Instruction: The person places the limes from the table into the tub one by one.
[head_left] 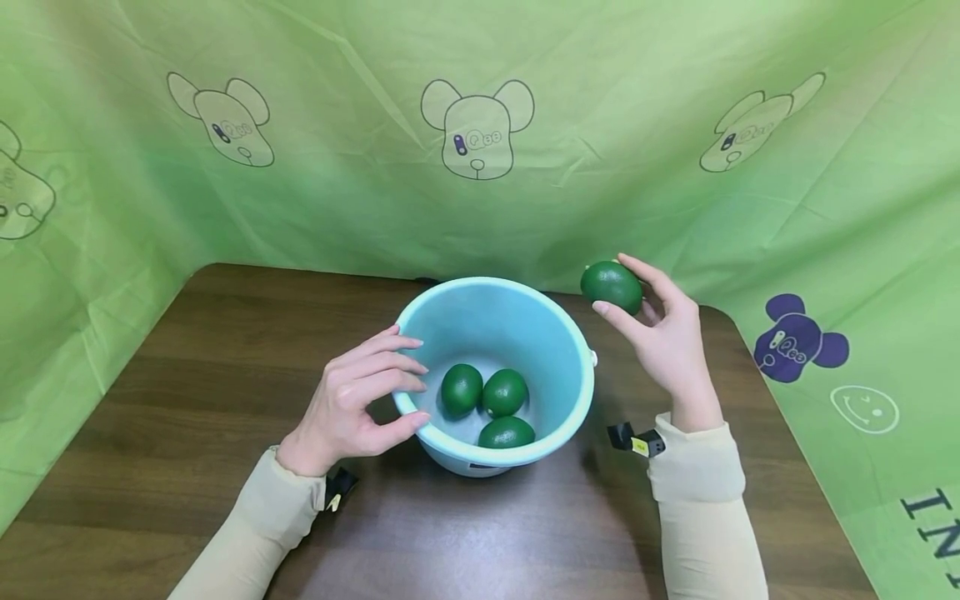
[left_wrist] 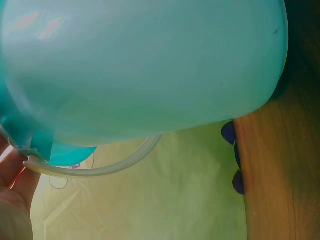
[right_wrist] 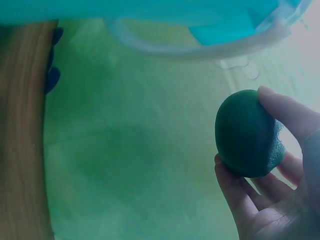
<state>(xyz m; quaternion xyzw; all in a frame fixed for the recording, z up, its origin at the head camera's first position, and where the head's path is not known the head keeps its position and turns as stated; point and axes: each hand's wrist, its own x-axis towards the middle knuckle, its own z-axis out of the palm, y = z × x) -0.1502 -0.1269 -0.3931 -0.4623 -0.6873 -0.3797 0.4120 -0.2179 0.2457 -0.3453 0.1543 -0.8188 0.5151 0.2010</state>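
Observation:
A light blue bucket (head_left: 498, 317) stands upright on the table, with three dark green limes (head_left: 461, 390) lying at its bottom. My left hand (head_left: 356, 396) holds the bucket's left rim, its fingertips reaching over the edge. In the left wrist view the bucket's side (left_wrist: 150, 65) fills most of the picture, and fingers show by the end of its pale handle (left_wrist: 100, 170). Above and to the right of the bucket, my right hand (head_left: 678, 342) pinches another lime (head_left: 611, 285) between thumb and fingers. The right wrist view shows this lime (right_wrist: 245, 132) clear of the table.
The dark wooden table (head_left: 225, 358) extends around the bucket. A green cloth (head_left: 345, 200) with printed bear heads hangs behind the table and along both sides. The bucket's handle (right_wrist: 200, 51) hangs down on its far side.

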